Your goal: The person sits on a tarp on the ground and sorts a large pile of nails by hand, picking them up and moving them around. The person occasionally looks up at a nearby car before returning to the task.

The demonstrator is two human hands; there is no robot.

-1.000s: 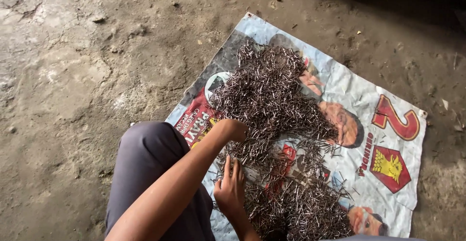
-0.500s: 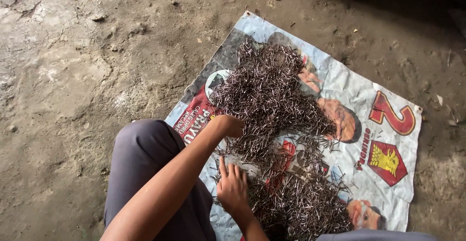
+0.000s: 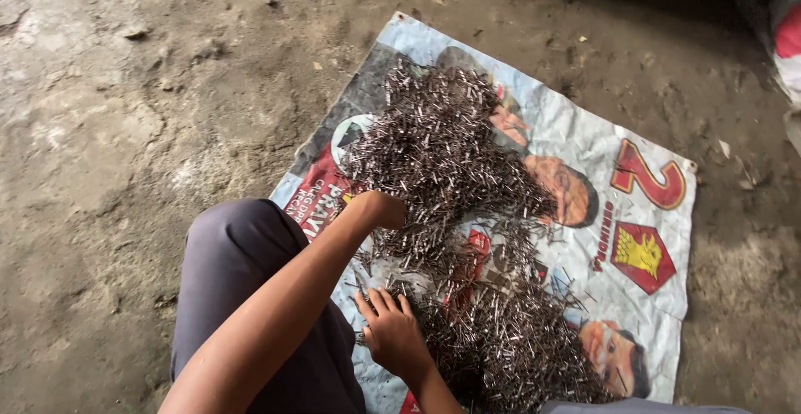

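A printed plastic banner [image 3: 584, 143] lies spread on a rough dirt floor [image 3: 125, 113], its far corner pointing toward 12 o'clock and its red-and-white graphics running out toward 3 o'clock. Heaped on it is a large pile of small metal nails [image 3: 438, 155], thickest at the centre of the view and trailing down in a second dense patch of nails [image 3: 509, 351] toward 5 o'clock, with a thinner scatter joining the two. The left hand [image 3: 385, 210] reaches in from 7 o'clock along a bare forearm; it is curled closed at the near edge of the upper heap, its fingers bent under and pressed into the nails, though whether it has any gripped inside cannot be told. The right hand [image 3: 392, 335] sits lower, toward 6 o'clock, palm down with the fingers stretched flat and slightly spread, fingertips resting on the banner among loose nails at the left edge of the lower patch; it grasps nothing visible. A knee in dark grey trousers [image 3: 238, 280] fills the space at 8 o'clock, just beside the banner's near edge.
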